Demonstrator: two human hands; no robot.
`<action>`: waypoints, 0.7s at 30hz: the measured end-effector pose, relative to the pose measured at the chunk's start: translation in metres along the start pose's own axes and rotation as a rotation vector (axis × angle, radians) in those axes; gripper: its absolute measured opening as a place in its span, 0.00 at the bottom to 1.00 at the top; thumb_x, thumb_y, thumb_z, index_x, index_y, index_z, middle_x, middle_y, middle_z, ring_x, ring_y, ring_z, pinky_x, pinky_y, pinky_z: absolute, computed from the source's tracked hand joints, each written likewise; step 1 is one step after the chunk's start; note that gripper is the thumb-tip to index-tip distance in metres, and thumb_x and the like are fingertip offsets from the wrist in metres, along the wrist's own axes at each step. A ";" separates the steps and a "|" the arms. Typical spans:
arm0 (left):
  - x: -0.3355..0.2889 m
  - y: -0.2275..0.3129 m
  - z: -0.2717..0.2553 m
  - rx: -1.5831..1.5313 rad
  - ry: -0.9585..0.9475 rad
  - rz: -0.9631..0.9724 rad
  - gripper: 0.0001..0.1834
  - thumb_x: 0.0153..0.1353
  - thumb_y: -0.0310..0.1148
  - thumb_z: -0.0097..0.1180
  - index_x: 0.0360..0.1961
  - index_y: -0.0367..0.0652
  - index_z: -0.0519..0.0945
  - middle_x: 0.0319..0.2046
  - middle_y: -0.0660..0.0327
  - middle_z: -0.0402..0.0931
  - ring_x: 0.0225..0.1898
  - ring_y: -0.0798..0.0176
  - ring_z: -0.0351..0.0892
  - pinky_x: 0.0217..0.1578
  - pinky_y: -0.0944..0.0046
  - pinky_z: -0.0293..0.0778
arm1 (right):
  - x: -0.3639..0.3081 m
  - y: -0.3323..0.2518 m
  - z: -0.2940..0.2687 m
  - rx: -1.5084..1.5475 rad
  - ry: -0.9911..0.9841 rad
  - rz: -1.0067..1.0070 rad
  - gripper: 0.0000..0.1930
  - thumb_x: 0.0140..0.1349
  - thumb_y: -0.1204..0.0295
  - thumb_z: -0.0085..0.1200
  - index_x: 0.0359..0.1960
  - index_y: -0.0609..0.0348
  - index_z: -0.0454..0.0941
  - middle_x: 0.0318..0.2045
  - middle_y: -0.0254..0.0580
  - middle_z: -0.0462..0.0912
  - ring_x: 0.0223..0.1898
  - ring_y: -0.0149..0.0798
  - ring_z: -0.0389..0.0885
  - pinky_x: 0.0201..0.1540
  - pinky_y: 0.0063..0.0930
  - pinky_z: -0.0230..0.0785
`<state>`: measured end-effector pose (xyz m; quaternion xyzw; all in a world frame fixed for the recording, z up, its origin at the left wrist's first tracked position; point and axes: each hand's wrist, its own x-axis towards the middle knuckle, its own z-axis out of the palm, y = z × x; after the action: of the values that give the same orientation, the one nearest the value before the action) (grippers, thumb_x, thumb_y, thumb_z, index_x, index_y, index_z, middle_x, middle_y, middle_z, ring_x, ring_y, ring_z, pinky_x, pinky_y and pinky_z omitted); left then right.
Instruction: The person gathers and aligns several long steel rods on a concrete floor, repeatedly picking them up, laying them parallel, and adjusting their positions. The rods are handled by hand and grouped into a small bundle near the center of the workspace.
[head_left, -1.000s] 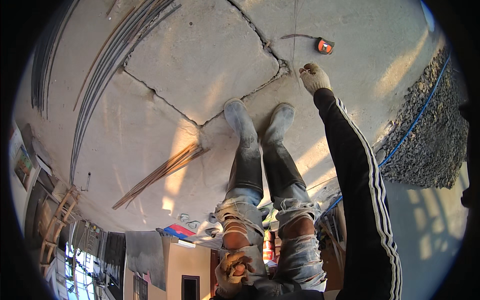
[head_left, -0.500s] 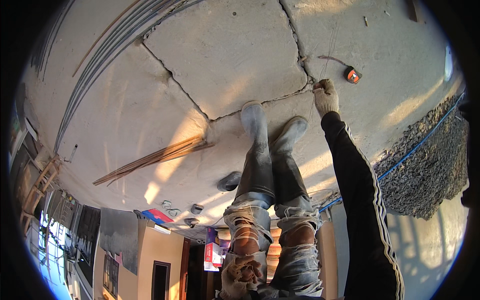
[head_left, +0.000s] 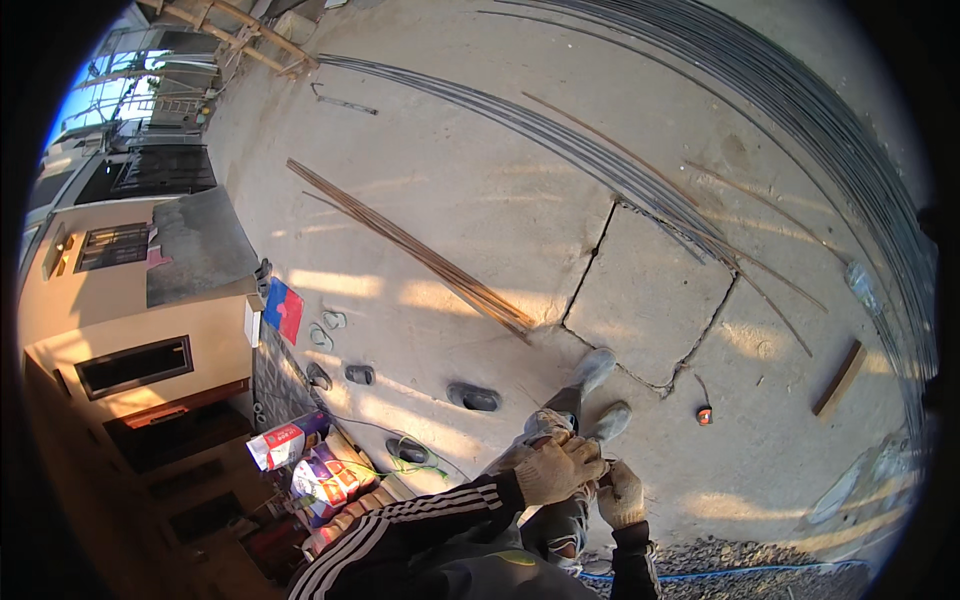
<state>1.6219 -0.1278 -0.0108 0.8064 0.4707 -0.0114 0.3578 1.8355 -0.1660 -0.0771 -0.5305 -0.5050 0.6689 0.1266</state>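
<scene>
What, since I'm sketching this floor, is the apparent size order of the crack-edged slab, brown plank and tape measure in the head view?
Largest to smallest:
1. crack-edged slab
2. brown plank
3. tape measure

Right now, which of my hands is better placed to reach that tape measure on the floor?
Probably your right hand: it appears nearer the tape measure, while your left hand sits farther left. I can't tell whether either holds something.
</scene>
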 end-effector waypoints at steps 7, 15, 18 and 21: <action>-0.088 0.053 -0.039 -0.065 -0.066 -0.062 0.14 0.62 0.40 0.59 0.46 0.47 0.80 0.41 0.55 0.82 0.44 0.51 0.86 0.43 0.49 0.79 | -0.092 -0.074 0.000 -0.435 -0.090 -0.236 0.13 0.55 0.77 0.53 0.42 0.58 0.81 0.37 0.52 0.84 0.41 0.62 0.84 0.43 0.50 0.77; -0.222 0.107 -0.081 -0.184 0.347 -0.299 0.10 0.61 0.34 0.58 0.42 0.44 0.80 0.39 0.53 0.81 0.44 0.45 0.84 0.44 0.47 0.79 | -0.128 -0.161 -0.024 -0.915 -0.457 -0.426 0.16 0.55 0.73 0.56 0.47 0.52 0.81 0.42 0.47 0.83 0.45 0.57 0.82 0.48 0.47 0.75; -0.280 0.111 -0.098 -0.304 0.428 -0.467 0.07 0.61 0.32 0.57 0.40 0.45 0.79 0.37 0.54 0.80 0.44 0.44 0.82 0.45 0.46 0.77 | -0.116 -0.205 -0.004 -0.873 -0.583 -0.429 0.16 0.58 0.72 0.56 0.50 0.53 0.81 0.44 0.48 0.83 0.48 0.57 0.83 0.49 0.45 0.77; -0.334 0.115 -0.103 -0.345 0.508 -0.606 0.07 0.61 0.34 0.59 0.37 0.44 0.77 0.35 0.54 0.80 0.42 0.44 0.81 0.42 0.45 0.76 | -0.096 -0.261 0.038 -0.999 -0.703 -0.550 0.17 0.59 0.72 0.57 0.51 0.53 0.80 0.45 0.48 0.84 0.47 0.55 0.84 0.50 0.46 0.77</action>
<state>1.4915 -0.3528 0.2496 0.5372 0.7545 0.1619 0.3405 1.7469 -0.1347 0.1877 -0.1281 -0.8821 0.4310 -0.1406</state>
